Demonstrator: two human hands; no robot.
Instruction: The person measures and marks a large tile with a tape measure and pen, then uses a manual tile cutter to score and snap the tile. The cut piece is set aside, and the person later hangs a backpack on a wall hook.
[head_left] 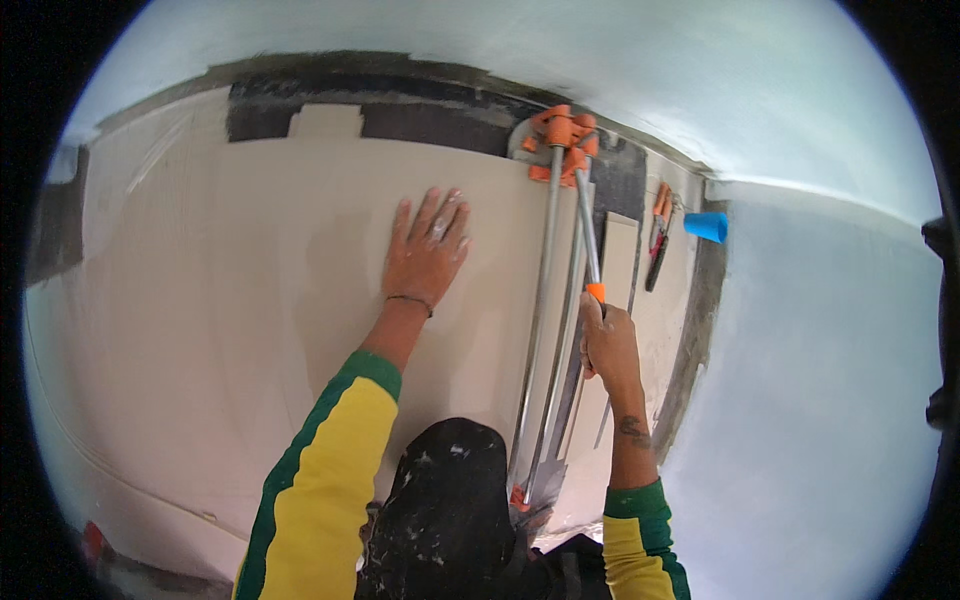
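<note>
A manual tile cutter (547, 300) with two long metal rails and an orange head lies lengthwise to the right of centre. My right hand (610, 345) is wrapped round the grip of its lever, which slants up to the head at the far end. On the large beige tile (320, 230) my left hand (428, 250) rests palm down, fingers spread, to the left of the rails. Part of the tile's near side is hidden by my dark-trousered knee (450, 500).
Right of the cutter lie a narrow tile strip (620, 255) and orange-handled pliers (660, 215) beside a dark tool. A blue cup-shaped object (706, 227) is by the right wall (820, 380). Dark grey floor (430, 125) shows along the far wall.
</note>
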